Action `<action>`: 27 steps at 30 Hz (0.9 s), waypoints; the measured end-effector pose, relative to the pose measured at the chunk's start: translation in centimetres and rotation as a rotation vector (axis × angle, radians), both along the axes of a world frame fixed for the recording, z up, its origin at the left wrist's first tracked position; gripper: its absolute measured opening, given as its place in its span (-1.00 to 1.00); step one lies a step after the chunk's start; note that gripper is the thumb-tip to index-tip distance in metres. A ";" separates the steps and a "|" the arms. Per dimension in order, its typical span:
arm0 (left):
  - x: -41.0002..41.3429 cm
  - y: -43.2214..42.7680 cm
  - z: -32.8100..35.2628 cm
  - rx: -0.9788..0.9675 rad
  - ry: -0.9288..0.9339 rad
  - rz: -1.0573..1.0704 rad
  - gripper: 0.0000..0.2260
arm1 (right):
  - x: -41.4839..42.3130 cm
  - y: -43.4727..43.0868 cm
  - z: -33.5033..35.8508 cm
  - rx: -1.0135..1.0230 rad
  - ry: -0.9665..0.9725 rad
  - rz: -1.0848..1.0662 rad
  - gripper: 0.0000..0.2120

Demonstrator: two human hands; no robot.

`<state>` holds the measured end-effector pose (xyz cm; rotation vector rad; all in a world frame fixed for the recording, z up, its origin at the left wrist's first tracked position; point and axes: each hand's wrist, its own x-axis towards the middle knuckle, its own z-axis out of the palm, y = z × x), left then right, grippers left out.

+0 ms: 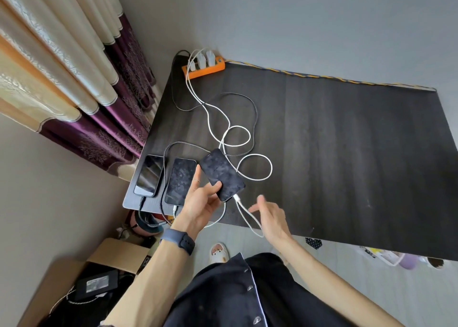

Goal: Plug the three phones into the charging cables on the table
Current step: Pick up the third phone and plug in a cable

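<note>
Three dark phones sit at the table's near left corner. The left phone lies flat with a dark braided cable in its near end. The middle phone lies flat with a white cable plug at its near end. My left hand holds the right phone by its near edge, tilted above the table. A white cable is plugged into that phone. My right hand hovers just right of the plug, fingers spread, holding nothing.
An orange power strip with white chargers stands at the table's far left corner. White and dark cables loop across the dark table. A cardboard box and a power adapter lie on the floor at left.
</note>
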<state>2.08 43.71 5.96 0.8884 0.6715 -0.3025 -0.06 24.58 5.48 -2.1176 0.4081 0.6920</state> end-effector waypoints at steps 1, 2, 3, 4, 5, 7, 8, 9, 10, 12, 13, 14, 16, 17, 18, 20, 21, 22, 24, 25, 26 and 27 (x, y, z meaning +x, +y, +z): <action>-0.1 0.3 -0.3 0.007 0.015 0.000 -0.29 | 0.1 -0.4 -1.4 -0.037 0.118 -0.087 -0.46; -0.3 0.8 -0.5 0.011 0.027 -0.004 -0.28 | -0.1 -0.7 -2.7 -0.027 0.268 -0.159 -0.43; -0.5 1.2 -0.8 0.008 0.039 -0.010 -0.27 | -0.3 -0.8 -4.0 0.049 0.411 -0.203 -0.38; -0.6 1.5 -0.9 0.001 0.041 -0.017 -0.25 | -0.5 -0.7 -4.8 0.158 0.529 -0.230 -0.39; -0.7 1.8 -0.9 0.000 0.038 -0.019 -0.25 | -0.7 -0.4 -5.1 0.264 0.613 -0.255 -0.49; -0.6 2.4 -0.9 -0.004 0.023 -0.032 -0.28 | -0.4 0.6 -4.9 0.386 0.643 -0.324 -0.74; -0.5 2.7 -0.8 0.002 0.018 -0.051 -0.29 | 0.0 0.8 -5.0 0.403 0.603 -0.356 -0.83; -0.6 2.9 -0.6 0.026 0.019 -0.085 -0.29 | 0.5 0.9 -5.1 0.412 0.561 -0.397 -0.89; -0.7 3.2 -0.4 0.058 0.024 -0.123 -0.28 | 1.0 0.7 -5.4 0.417 0.527 -0.439 -0.92; -1.1 3.5 -0.5 0.154 0.065 -0.206 -0.27 | 2.2 -0.4 -5.4 0.407 0.481 -0.534 -0.95; -1.3 3.5 -0.9 0.210 0.102 -0.247 -0.24 | 2.7 -1.3 -5.2 0.387 0.458 -0.585 -0.93; -1.4 3.4 -1.2 0.252 0.139 -0.286 -0.22 | 3.1 -2.3 -5.0 0.371 0.434 -0.631 -0.92; -1.2 2.5 -2.3 0.268 0.204 -0.378 -0.19 | 4.4 -4.4 -4.2 0.373 0.376 -0.710 -0.91; -0.9 1.7 -3.1 0.265 0.227 -0.425 -0.18 | 5.1 -5.4 -3.8 0.395 0.350 -0.731 -0.91; -0.6 0.8 -3.7 0.281 0.240 -0.474 -0.17 | 5.5 -6.1 -3.3 0.413 0.324 -0.724 -0.91; 0.2 -1.3 -4.5 0.368 0.228 -0.546 -0.18 | 6.1 -7.2 -2.6 0.411 0.263 -0.671 -0.95; 0.9 -2.8 -4.9 0.421 0.218 -0.555 -0.18 | 6.4 -8.1 -2.5 0.389 0.223 -0.646 -0.96; 1.3 -3.7 -5.2 0.453 0.205 -0.542 -0.19 | 6.4 -8.6 -2.4 0.355 0.182 -0.612 -0.97; 2.0 -4.4 -6.0 0.486 0.209 -0.489 -0.17 | 6.1 -9.1 -2.4 0.280 0.134 -0.539 -0.97; 2.5 -4.6 -7.5 0.543 0.205 -0.476 -0.13 | 6.1 -9.7 -2.5 0.253 0.132 -0.521 -0.96; 2.9 -4.5 -9.4 0.598 0.210 -0.483 -0.08 | 6.0 -10.3 -2.7 0.232 0.139 -0.500 -0.96; 3.1 -4.2 -10.4 0.654 0.235 -0.494 -0.07 | 5.7 -10.7 -3.0 0.216 0.151 -0.468 -0.96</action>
